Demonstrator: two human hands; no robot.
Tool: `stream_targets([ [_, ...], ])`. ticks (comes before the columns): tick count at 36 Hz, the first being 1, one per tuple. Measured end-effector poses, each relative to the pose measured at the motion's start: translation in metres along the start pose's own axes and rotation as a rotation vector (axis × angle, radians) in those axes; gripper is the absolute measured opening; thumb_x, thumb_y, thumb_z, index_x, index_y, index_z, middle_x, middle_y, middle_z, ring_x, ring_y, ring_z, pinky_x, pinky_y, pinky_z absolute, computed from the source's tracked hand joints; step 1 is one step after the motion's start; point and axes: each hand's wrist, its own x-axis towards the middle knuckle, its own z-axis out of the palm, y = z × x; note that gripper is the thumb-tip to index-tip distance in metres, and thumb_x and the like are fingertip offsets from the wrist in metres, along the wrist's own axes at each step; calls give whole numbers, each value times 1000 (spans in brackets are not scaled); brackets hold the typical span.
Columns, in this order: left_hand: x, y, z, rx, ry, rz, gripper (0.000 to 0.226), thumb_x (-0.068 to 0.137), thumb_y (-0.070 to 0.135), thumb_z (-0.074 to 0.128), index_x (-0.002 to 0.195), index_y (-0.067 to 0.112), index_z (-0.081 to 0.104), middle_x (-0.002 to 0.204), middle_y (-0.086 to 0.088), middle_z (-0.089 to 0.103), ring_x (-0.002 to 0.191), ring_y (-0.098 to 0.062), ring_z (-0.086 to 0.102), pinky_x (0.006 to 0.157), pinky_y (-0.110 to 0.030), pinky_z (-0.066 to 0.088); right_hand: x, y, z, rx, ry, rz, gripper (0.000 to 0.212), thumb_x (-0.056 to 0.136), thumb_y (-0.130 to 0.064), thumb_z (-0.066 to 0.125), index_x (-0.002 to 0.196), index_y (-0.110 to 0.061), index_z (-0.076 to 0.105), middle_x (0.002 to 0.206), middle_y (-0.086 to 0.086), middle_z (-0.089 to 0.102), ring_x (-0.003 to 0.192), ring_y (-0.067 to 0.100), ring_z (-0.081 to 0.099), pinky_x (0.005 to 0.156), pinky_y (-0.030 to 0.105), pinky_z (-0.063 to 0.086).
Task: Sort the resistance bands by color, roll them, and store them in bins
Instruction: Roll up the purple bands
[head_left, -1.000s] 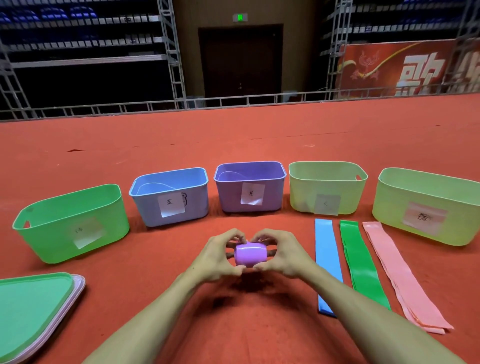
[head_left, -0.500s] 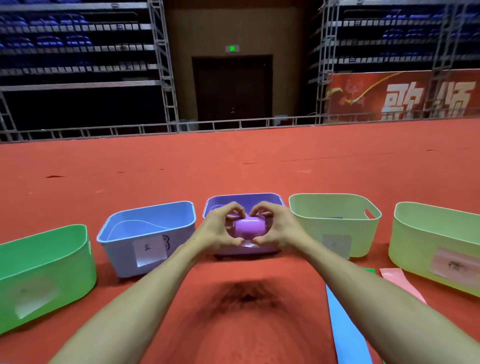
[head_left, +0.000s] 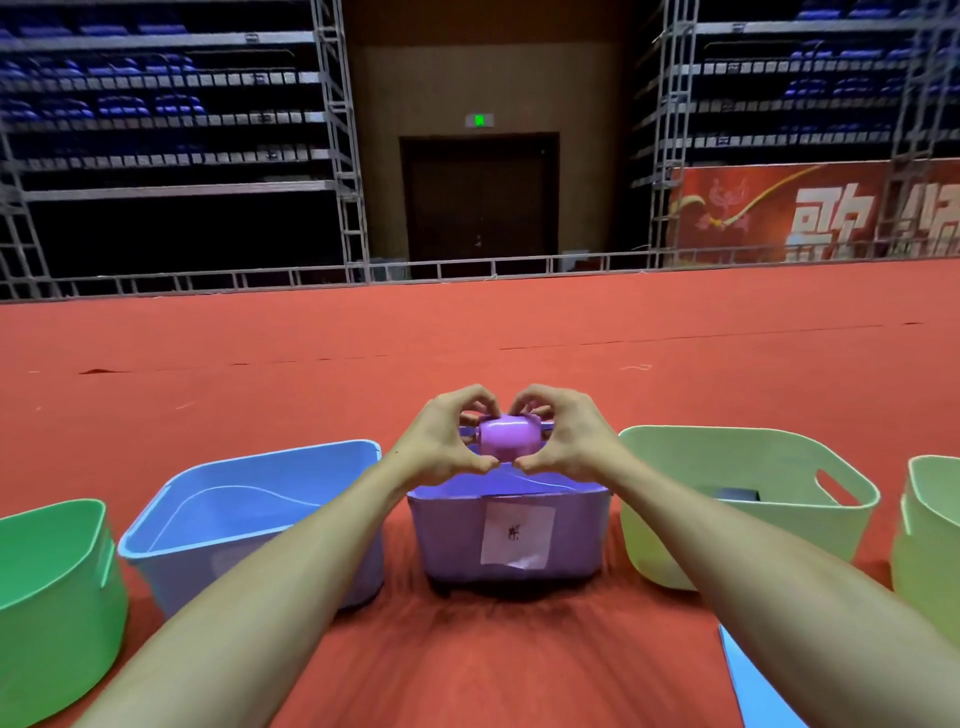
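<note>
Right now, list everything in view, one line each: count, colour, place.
rolled band: 1, purple, held above the purple bin
purple bin: 1, purple, middle of the row, white label on its front
blue bin: 1, light blue, left of the purple bin
green bin: 1, bright green, far left
pale green bin: 1, right of the purple bin, with a dark item inside that cannot be identified
second pale green bin: 1, right edge, cut off
flat band: 1, blue, on the floor at bottom right
floor: red
door: 1, dark, back centre
banner: 1, red, back right
left hand: 1, fingers grip the roll's left end
right hand: 1, fingers grip its right end
</note>
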Motion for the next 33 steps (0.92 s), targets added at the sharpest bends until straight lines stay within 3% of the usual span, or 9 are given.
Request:
stream_targets([
  [4, 15, -14, 2, 20, -7, 2, 48, 57, -2, 81, 89, 26, 57, 97, -4, 63, 86, -19, 65, 77, -34, 59, 13, 8, 1, -44, -35, 12, 44, 51, -9, 83, 89, -23, 64, 88, -1, 64, 82, 26, 63, 70, 40, 55],
  [9, 23, -32, 11, 30, -43, -26, 45, 54, 6, 81, 90, 22, 58, 98, -6, 64, 78, -11, 64, 77, -35, 58, 22, 25, 8, -119, -113, 57, 46, 49, -17, 83, 90, -24, 63, 90, -1, 64, 81, 23, 64, 68, 41, 55],
  [15, 28, -50, 18, 62, -125, -77, 49, 56, 1, 87, 90, 20, 57, 96, -9, 66, 78, -17, 64, 79, -38, 58, 30, 37, 18, -188, -231, 93, 52, 51, -14, 89, 94, -21, 61, 93, 6, 65, 82, 27, 63, 67, 37, 52],
  [21, 29, -55, 24, 115, -175, -111, 47, 60, 1, 86, 93, 18, 56, 101, -7, 65, 89, -20, 66, 82, -35, 57, 30, 45, 24, -234, -302, 113, 53, 54, -23, 91, 94, -22, 56, 94, 3, 63, 81, 21, 58, 63, 28, 43],
  [27, 26, -47, 22, 252, -194, -136, 46, 67, 16, 86, 105, 24, 62, 116, 2, 64, 107, -14, 60, 88, -29, 51, 25, 38, 14, -251, -351, 136, 58, 62, -34, 88, 110, -22, 58, 113, 0, 57, 101, 20, 58, 87, 33, 49],
  [33, 1, 1, 24, 255, -109, -101, 24, 75, 17, 78, 96, 20, 68, 99, 3, 66, 99, -16, 63, 89, -33, 52, 4, 5, -19, -231, -277, 125, 42, 64, -28, 88, 96, -20, 62, 98, 2, 64, 91, 21, 63, 77, 31, 52],
])
